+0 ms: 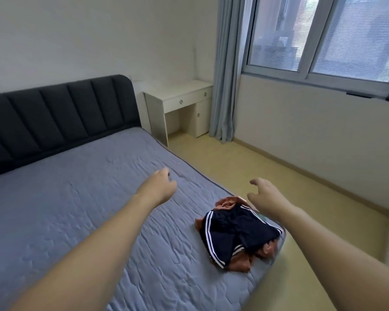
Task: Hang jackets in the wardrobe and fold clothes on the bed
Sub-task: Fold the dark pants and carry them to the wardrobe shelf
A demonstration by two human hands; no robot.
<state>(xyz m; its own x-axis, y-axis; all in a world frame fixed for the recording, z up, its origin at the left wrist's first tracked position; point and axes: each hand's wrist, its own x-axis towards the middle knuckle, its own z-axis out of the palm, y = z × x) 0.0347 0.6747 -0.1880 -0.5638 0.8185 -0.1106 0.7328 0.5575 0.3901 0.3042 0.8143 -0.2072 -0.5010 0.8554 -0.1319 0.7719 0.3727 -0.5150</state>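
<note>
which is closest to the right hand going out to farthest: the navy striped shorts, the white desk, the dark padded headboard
From the right hand:
1. Navy white-striped shorts, just below it on the bed's near corner.
2. White desk, ahead in the room's corner.
3. Dark padded headboard, far left.

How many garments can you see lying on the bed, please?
2: a navy striped garment near the bed's right edge, and an orange-brown garment bunched beneath it. More may be hidden underneath.

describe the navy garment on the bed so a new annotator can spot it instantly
Start at the bed with the dark padded headboard, then go to its near right corner. A small clothes pile lies there; the navy garment tops it, marked by white side stripes, unlike the rust-orange cloth beneath.
</note>
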